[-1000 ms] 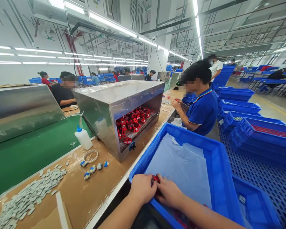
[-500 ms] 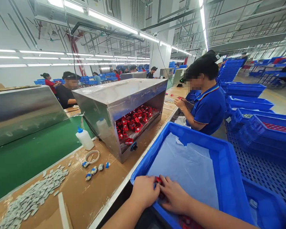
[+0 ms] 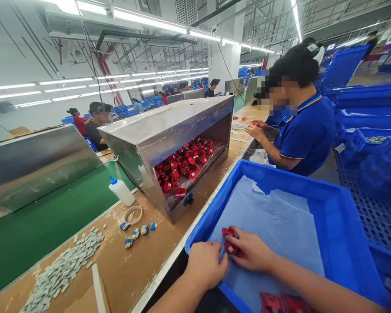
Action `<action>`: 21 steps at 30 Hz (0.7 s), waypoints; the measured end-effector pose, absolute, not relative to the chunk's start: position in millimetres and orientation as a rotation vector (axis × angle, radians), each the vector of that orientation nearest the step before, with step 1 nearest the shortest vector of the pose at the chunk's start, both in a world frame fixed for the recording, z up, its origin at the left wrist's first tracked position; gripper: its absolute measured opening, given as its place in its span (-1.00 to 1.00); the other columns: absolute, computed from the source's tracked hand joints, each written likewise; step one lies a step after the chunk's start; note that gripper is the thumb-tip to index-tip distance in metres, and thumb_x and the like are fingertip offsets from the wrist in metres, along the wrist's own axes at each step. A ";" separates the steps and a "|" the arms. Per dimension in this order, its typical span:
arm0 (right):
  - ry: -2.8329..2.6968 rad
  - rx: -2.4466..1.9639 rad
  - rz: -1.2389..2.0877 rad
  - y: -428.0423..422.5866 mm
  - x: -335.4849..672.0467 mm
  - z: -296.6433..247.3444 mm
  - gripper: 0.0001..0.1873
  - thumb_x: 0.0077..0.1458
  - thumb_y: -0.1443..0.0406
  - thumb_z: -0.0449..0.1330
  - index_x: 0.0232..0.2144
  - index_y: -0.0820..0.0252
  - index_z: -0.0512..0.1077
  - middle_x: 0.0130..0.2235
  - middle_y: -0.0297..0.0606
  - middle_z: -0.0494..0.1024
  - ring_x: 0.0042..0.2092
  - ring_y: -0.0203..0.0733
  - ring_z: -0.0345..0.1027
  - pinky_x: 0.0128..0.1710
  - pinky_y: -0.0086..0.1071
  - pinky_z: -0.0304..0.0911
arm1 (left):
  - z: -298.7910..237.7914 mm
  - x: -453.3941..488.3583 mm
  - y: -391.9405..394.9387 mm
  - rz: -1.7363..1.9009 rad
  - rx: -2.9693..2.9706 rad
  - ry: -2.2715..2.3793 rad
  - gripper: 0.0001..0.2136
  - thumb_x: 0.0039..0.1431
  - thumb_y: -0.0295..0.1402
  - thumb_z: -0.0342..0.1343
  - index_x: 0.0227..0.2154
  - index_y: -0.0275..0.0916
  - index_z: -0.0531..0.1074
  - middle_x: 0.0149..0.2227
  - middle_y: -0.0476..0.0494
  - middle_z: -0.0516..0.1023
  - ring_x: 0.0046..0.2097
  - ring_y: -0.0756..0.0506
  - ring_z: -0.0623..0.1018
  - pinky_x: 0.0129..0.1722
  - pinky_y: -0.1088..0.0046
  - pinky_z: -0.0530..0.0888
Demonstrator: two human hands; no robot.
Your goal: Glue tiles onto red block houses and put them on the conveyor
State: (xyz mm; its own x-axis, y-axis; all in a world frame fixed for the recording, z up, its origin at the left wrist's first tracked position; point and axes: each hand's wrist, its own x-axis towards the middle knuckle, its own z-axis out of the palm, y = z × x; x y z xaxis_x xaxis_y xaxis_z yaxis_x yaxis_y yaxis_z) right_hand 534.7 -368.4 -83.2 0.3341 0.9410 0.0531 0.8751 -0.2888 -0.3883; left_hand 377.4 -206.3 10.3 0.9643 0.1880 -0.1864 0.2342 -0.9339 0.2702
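Both hands work at the near-left corner of the blue crate (image 3: 339,217), which fills the lower right of the frame and is lined with a pale sheet (image 3: 273,221).

Right hand (image 3: 252,250): lower centre of the frame, fingers curled over a small cluster of red parts (image 3: 230,247) that lie on the sheet. The fingertips touch the parts; whether they grip one cannot be told.

Left hand (image 3: 206,265): just left of the right hand, at the crate's near rim, fingers bent inward toward the same red parts. What it holds, if anything, is hidden behind the knuckles.

More red pieces (image 3: 278,302) lie at the bottom edge of the frame, inside the crate.

Left of the crate runs a brown workbench (image 3: 124,265). On it, at centre frame, stands a steel box (image 3: 169,130) with an open side, holding a heap of red components (image 3: 185,163). A white squeeze bottle (image 3: 121,190) with a blue cap stands left of the box, a loop of tape (image 3: 133,214) just below it. A pile of grey chips (image 3: 61,271) lies at lower left. A green belt (image 3: 45,217) runs along the far side of the bench.

A co-worker in a blue shirt (image 3: 306,134) sits at upper right, hands on the bench.
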 end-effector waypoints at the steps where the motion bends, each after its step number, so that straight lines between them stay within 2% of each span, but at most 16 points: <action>1: -1.505 -2.261 0.254 -368.1 539.6 -82.7 -0.54 0.23 0.10 0.14 0.12 0.05 0.48 0.22 0.01 0.39 -0.08 -0.01 0.54 -0.05 -0.18 0.42 | 10.4 377.7 -206.4 -0.240 2.827 0.315 -0.64 0.37 -0.07 -0.05 -0.12 -0.15 0.57 -0.17 -0.18 0.67 -0.11 -0.27 0.65 -0.09 0.21 0.53; 3: -1.221 -2.206 0.210 -364.4 550.2 -82.1 -0.55 0.24 0.04 0.13 0.09 0.07 0.49 0.17 -0.02 0.45 -0.09 -0.01 0.54 -0.04 -0.17 0.43 | 11.5 378.0 -206.8 -0.270 2.833 0.326 -0.63 0.37 -0.07 -0.06 -0.13 -0.15 0.57 -0.17 -0.20 0.67 -0.11 -0.26 0.65 -0.10 0.22 0.53; 6: -0.722 -1.993 0.168 -347.5 568.9 -74.5 -0.51 0.25 -0.07 0.09 -0.02 0.13 0.48 -0.14 -0.14 0.57 -0.24 -0.07 0.50 -0.19 -0.21 0.44 | 14.7 378.3 -207.4 -0.315 2.822 0.342 -0.64 0.37 -0.08 -0.07 -0.13 -0.16 0.56 -0.17 -0.22 0.66 -0.11 -0.25 0.64 -0.09 0.23 0.52; 8: -0.510 -1.838 0.183 -327.5 581.8 -58.6 -0.46 0.25 -0.13 0.05 -0.08 0.17 0.46 -0.37 -0.27 0.51 -0.41 -0.14 0.38 -0.38 -0.27 0.38 | 17.0 378.7 -207.8 -0.335 2.810 0.340 -0.65 0.36 -0.09 -0.06 -0.13 -0.16 0.56 -0.16 -0.22 0.66 -0.11 -0.26 0.64 -0.10 0.22 0.52; 10: -0.490 -1.735 0.143 -301.0 592.4 -33.7 -0.43 0.23 -0.15 0.07 -0.07 0.19 0.46 -0.42 -0.31 0.47 -0.45 -0.17 0.32 -0.43 -0.30 0.33 | 18.5 379.1 -208.1 -0.337 2.800 0.334 -0.66 0.36 -0.09 -0.05 -0.12 -0.16 0.55 -0.16 -0.22 0.66 -0.11 -0.27 0.65 -0.11 0.22 0.52; 11: -0.553 -1.703 0.082 -285.6 596.5 -19.0 -0.43 0.22 -0.14 0.11 -0.03 0.18 0.46 -0.37 -0.28 0.50 -0.40 -0.16 0.36 -0.37 -0.30 0.36 | 18.8 379.3 -208.2 -0.335 2.796 0.330 -0.66 0.35 -0.10 -0.04 -0.12 -0.16 0.55 -0.16 -0.21 0.66 -0.11 -0.27 0.65 -0.12 0.22 0.52; 14: -0.882 -1.696 -0.140 -233.3 603.7 25.3 -0.46 0.22 -0.08 0.18 0.05 0.15 0.48 -0.05 -0.14 0.56 -0.12 -0.07 0.47 -0.07 -0.22 0.41 | 17.9 379.6 -208.5 -0.316 2.791 0.336 -0.68 0.36 -0.11 -0.04 -0.13 -0.15 0.55 -0.17 -0.20 0.67 -0.13 -0.25 0.65 -0.14 0.25 0.52; 16: -1.135 -1.808 -0.216 -196.9 606.8 48.8 -0.45 0.24 -0.07 0.19 0.11 0.13 0.48 0.09 -0.08 0.51 -0.06 -0.04 0.47 -0.02 -0.21 0.38 | 16.8 379.7 -208.6 -0.312 2.797 0.337 -0.68 0.36 -0.12 -0.04 -0.15 -0.15 0.55 -0.19 -0.19 0.67 -0.13 -0.25 0.65 -0.15 0.26 0.52; 18: -1.431 -1.935 -0.274 -164.1 610.7 63.6 -0.39 0.24 -0.08 0.22 0.20 0.10 0.45 0.16 -0.04 0.47 -0.01 0.01 0.45 0.03 -0.16 0.34 | 16.3 379.9 -208.6 -0.324 2.808 0.338 -0.69 0.36 -0.12 -0.03 -0.16 -0.15 0.55 -0.19 -0.19 0.67 -0.12 -0.25 0.65 -0.14 0.26 0.52; 21: -1.837 -1.954 -0.362 -131.1 618.7 68.0 -0.39 0.31 -0.06 0.19 0.27 0.08 0.42 0.23 0.02 0.43 0.16 0.15 0.33 0.19 0.00 0.21 | 16.7 380.4 -208.8 -0.362 2.816 0.350 -0.70 0.35 -0.12 -0.02 -0.17 -0.15 0.55 -0.17 -0.21 0.67 -0.11 -0.26 0.65 -0.12 0.24 0.53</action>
